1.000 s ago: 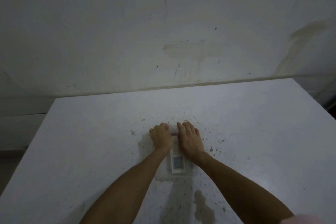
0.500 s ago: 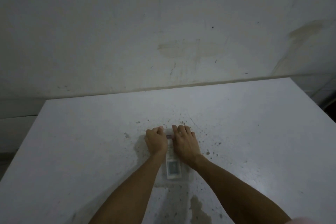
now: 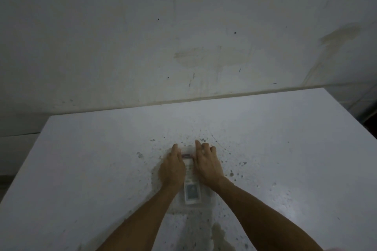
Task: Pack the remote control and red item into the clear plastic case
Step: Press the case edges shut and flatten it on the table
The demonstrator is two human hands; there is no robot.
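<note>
The clear plastic case [image 3: 210, 203] lies flat on the white table [image 3: 81, 169], long side pointing away from me. Inside it lies the white remote control [image 3: 191, 187], its small screen at the near end. A sliver of the red item [image 3: 186, 156] shows at the far end, between my hands. My left hand [image 3: 173, 167] rests palm down on the case's left side, fingers flat. My right hand [image 3: 207, 164] presses on its right side, fingers reaching the far end. Both hands hide most of the case's far half.
The table top is speckled with dark spots around the case, with a stain [image 3: 219, 236] near my forearms. A stained white wall [image 3: 183, 36] rises behind the far edge. The table's left and right edges are in view.
Both hands have stayed pressed on the case. My fingers have stretched a little further toward its far end, and the head view has shifted slightly.
</note>
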